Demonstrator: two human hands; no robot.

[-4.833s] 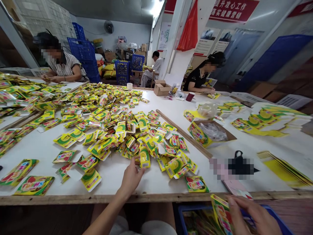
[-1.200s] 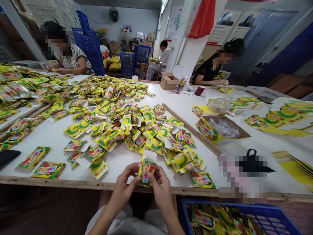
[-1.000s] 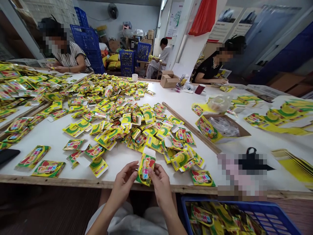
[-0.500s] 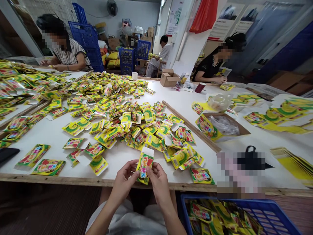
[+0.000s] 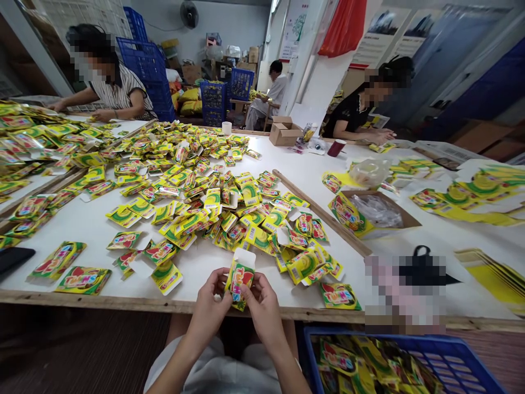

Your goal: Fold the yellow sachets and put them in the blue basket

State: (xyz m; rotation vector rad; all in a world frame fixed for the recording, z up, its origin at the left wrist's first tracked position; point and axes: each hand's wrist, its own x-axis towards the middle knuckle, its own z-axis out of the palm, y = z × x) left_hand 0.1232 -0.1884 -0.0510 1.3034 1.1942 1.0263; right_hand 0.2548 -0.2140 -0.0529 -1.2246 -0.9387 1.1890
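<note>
I hold one small yellow-and-green carton [image 5: 239, 277] upright between both hands, just above the near edge of the white table [image 5: 82, 232]. My left hand [image 5: 211, 306] pinches its left side and my right hand [image 5: 262, 306] pinches its right side. Its white top flap stands open. Just beyond lies a wide heap of the same flat cartons [image 5: 197, 191].
A blue crate [image 5: 451, 361] with cartons in it sits low at my right. A wooden strip [image 5: 320, 213] runs across the table beside an open cardboard box [image 5: 373, 210]. Three other people sit at the far side. Blue crates are stacked at the back.
Earlier my left hand reached into the heap while my right hand was at the crate. Now both hands hold one carton, which has sunk slightly towards me over the last second.
</note>
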